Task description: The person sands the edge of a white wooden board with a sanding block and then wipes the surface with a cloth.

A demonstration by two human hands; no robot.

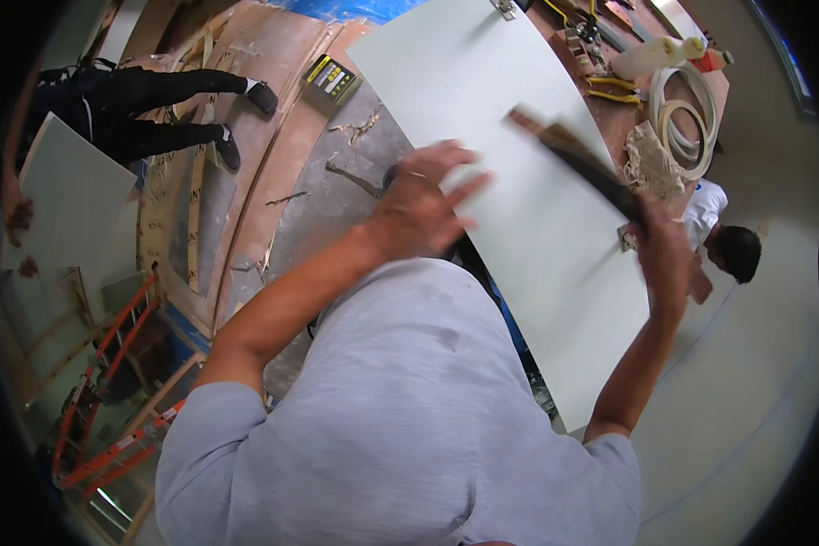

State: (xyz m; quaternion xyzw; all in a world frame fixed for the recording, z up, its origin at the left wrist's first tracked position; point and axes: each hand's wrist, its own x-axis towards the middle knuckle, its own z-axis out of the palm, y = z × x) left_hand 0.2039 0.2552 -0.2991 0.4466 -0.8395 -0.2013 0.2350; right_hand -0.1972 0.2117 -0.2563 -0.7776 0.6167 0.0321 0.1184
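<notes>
A large white panel point(510, 173) spans the middle, with a metal hinge point(503, 9) on its far end and another hinge point(626, 238) by its right edge. My left hand point(423, 202) is over the panel's left edge, its fingers spread and nothing visible in them. Motion blurs it a little. Closed around the near end of a long, dark, narrow tool point(587, 164) is my right hand point(664, 255), at the panel's right side. The tool slants across above the panel, its far tip brownish. It is too blurred to tell its kind.
Pliers point(614, 89), a plastic bottle point(651, 56) and coiled edging strip point(705, 109) lie on a brown board at far right. One person point(737, 250) is low at right; another point(155, 100) stands left holding a panel. Left are a box point(330, 80) and an orange ladder point(109, 355).
</notes>
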